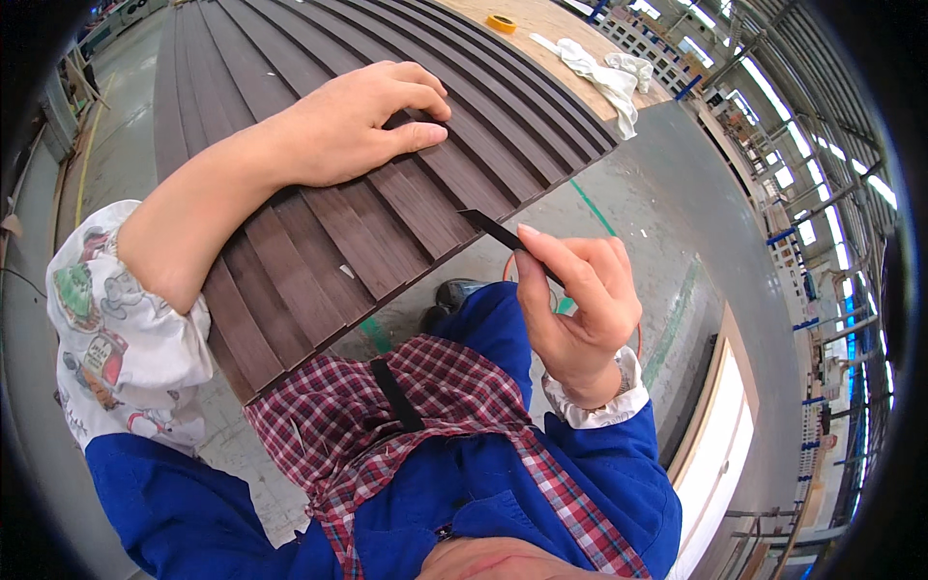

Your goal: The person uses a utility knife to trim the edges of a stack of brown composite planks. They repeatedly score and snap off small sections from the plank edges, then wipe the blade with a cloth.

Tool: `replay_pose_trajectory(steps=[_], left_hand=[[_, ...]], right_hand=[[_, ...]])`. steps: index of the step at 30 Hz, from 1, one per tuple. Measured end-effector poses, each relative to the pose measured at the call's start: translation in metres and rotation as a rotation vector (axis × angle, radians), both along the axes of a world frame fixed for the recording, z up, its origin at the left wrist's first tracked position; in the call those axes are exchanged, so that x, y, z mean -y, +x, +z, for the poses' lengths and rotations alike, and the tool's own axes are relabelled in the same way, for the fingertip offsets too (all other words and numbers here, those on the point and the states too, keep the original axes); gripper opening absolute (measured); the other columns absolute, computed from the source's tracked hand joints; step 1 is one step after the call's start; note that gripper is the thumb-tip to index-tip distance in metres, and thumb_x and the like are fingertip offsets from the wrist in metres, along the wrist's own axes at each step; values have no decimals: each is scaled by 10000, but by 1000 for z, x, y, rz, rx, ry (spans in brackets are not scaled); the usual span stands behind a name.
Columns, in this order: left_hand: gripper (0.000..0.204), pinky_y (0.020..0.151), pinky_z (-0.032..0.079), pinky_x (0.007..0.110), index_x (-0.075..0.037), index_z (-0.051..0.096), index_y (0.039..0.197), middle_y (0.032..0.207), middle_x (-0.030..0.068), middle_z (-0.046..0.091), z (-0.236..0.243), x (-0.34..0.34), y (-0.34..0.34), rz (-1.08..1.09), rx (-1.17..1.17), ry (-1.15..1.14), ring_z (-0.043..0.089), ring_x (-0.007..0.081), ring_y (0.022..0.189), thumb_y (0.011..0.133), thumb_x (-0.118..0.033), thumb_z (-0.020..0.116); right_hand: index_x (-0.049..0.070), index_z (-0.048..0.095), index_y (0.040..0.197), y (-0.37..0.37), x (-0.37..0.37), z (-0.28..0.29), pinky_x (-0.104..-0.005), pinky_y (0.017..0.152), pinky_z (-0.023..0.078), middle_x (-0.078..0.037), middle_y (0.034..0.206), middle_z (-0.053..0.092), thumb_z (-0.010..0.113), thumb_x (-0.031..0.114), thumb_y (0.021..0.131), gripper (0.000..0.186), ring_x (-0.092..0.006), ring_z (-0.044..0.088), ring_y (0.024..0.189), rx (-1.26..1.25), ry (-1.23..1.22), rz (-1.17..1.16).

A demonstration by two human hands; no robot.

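Dark brown wood-grain slats (333, 227) lie side by side in overlapping, stepped rows in front of me. My left hand (372, 121) rests on them, fingers bent and thumb apart from the index finger; part of the fingertips is hidden. To the right, just off the slats' near edge, my right hand (585, 300) pinches a thin black blade (491, 230) between thumb and fingers. Its slanted tip points up and left, over the edge of the slats. I cannot tell if the tip touches them. A small pale chip (346, 272) lies on one slat.
Beyond the slats, a wooden board (541, 39) carries a yellow tape roll (501, 23) and white cloth gloves (604, 72). The grey floor (667, 184) bears green lines. A pale framed panel (715, 435) stands at the right. My checked apron (338, 411) hangs close to the near edge.
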State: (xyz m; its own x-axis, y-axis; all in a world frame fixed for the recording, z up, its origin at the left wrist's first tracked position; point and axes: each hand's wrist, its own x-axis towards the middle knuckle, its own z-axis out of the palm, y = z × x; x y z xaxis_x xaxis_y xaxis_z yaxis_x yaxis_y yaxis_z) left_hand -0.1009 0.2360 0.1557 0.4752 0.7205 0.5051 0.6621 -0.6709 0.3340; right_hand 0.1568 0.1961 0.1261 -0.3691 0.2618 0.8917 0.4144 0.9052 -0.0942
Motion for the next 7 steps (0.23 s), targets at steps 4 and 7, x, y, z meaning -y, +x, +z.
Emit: replay_pose_trajectory(steps=[4, 7], left_hand=[[280, 929, 415, 333, 12, 597, 1027, 1092, 114, 547, 8, 10, 0, 85, -25, -71, 533, 249, 1063, 900, -238, 588], [282, 916, 417, 324, 2, 599, 1016, 1069, 110, 537, 18, 14, 4, 152, -74, -201, 531, 237, 1046, 892, -251, 599]], right_hand=[[61, 708, 930, -5, 5, 1, -277, 492, 366, -36, 694, 606, 728, -83, 621, 341, -166, 478, 544, 23, 43, -35], [61, 708, 933, -7, 6, 1, -276, 495, 373, -40, 698, 609, 724, -87, 624, 344, -167, 484, 549, 25, 67, -62]])
